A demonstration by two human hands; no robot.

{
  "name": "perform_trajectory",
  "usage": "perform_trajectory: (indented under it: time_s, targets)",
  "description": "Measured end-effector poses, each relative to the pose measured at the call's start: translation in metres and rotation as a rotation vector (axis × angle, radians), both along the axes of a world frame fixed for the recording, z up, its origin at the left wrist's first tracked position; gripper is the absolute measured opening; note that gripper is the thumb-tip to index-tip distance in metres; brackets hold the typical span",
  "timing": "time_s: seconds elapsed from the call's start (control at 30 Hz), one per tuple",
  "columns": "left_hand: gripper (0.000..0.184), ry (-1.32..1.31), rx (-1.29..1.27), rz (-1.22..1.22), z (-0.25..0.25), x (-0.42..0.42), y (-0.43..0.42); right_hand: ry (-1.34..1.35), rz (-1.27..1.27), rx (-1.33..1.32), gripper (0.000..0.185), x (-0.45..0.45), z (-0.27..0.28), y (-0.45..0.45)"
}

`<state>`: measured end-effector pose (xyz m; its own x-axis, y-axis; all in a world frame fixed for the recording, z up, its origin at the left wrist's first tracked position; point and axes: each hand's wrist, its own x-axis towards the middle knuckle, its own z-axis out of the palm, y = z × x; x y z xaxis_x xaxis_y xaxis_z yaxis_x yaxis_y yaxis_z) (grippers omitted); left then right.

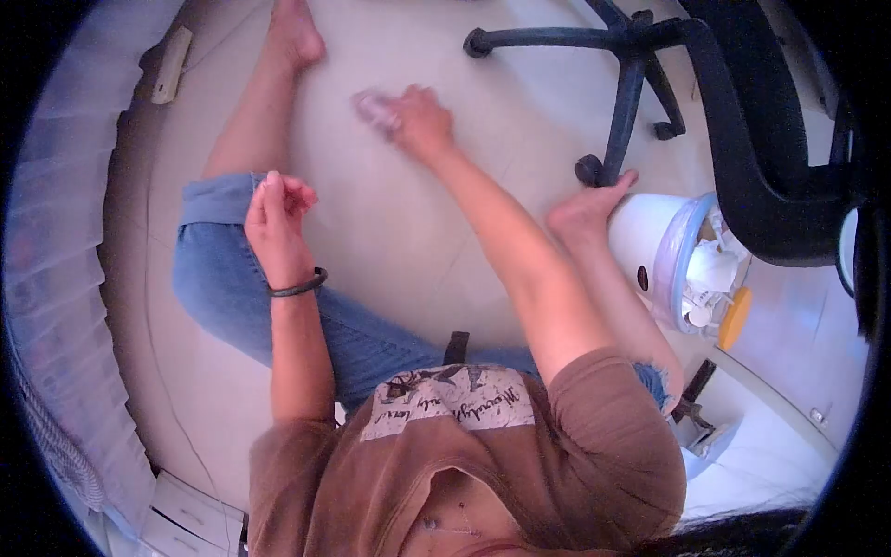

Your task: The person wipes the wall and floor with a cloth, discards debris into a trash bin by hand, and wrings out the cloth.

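Observation:
My right hand (423, 123) is stretched out over the pale floor, its fingers around a small pinkish object (375, 110) that is smeared by motion. What the object is cannot be made out. My left hand (277, 215) is raised above my denim-covered knee (215, 227), palm partly up, fingers curled in with the thumb against them. Nothing can be seen clearly between those fingers. A dark band (299, 284) circles the left wrist.
A black wheeled chair base (631, 42) stands at the upper right. Below it is a white bin (647, 232) with papers inside. A curtain (65, 223) hangs along the left, beside a power strip (172, 65) and a thin cable.

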<state>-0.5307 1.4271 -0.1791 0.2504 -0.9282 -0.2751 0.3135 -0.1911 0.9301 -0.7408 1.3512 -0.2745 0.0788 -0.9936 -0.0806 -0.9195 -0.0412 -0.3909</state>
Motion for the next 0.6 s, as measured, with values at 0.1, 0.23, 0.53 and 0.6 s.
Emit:
perform_trajectory:
  time_s: [0.1,0.23,0.53,0.6]
  targets:
    - [0.029,0.024,-0.004,0.000,0.003,-0.007,-0.003,0.006,0.308,-0.068,0.034,0.021,-0.014,0.058]
    - [0.029,0.005,-0.034,-0.050,0.003,-0.008,0.000,-0.065,0.366,-0.002,0.049,-0.002,-0.008,0.144]
    - [0.024,-0.067,-0.053,-0.139,-0.014,-0.011,0.005,-0.175,-0.421,0.079,0.043,-0.141,-0.017,0.085]
    - [0.024,-0.086,-0.046,-0.143,-0.025,-0.008,0.002,0.025,-0.367,0.083,0.043,-0.151,-0.023,0.075]
